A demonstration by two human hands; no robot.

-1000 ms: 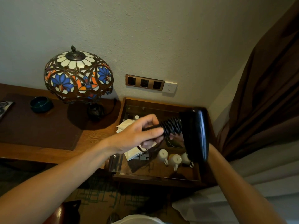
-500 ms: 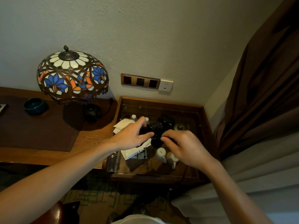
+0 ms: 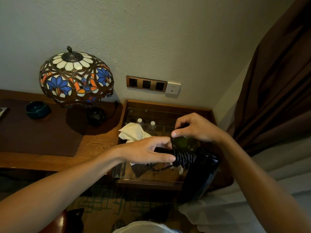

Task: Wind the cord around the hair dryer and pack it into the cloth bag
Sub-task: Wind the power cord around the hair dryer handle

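Note:
The black hair dryer (image 3: 201, 175) hangs over the front of the glass-topped side table (image 3: 168, 105), its barrel pointing down. The black cord (image 3: 185, 158) is coiled tightly round its handle, and a short loop of it dangles below. My left hand (image 3: 148, 153) grips the handle end, fingers lying along the coils. Just above the dryer, my right hand (image 3: 196, 128) has thumb and fingers pinched on something dark, apparently the cord's end. The cream cloth bag (image 3: 133, 132) lies crumpled on the glass behind my left hand.
A stained-glass lamp (image 3: 76, 78) and a green bowl (image 3: 37, 109) stand on the wooden desk at left. Two water bottles (image 3: 152, 125) sit under the glass. Wall sockets (image 3: 146, 84) are behind, with a brown curtain (image 3: 277, 81) and white bedding at right.
The dryer has come toward me and turned barrel-down. My right hand left the handle and rose above it, pinching. My left hand stayed on the wound handle.

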